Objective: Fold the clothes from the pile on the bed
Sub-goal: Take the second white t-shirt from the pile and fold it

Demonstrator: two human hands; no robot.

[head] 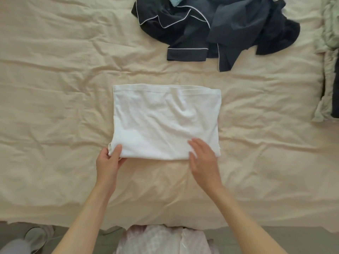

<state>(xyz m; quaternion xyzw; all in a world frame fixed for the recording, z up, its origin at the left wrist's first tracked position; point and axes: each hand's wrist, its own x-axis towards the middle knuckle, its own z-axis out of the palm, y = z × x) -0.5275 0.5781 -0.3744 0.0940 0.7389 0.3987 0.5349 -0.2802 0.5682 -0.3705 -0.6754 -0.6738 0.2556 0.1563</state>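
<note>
Pinching white garment (165, 121) corner, left hand (108, 160) — bed (55, 88)

Bed (64, 79) covered by a creased cream sheet, its near edge running along the bottom of the view; a white garment (161, 118) folded into a rectangle lies flat near the middle, closer to the near edge; a rumpled pile of dark navy clothes (220, 28) with white piping lies at the far edge, right of centre; pale green fabric (328, 70) lies along the right edge.
</note>
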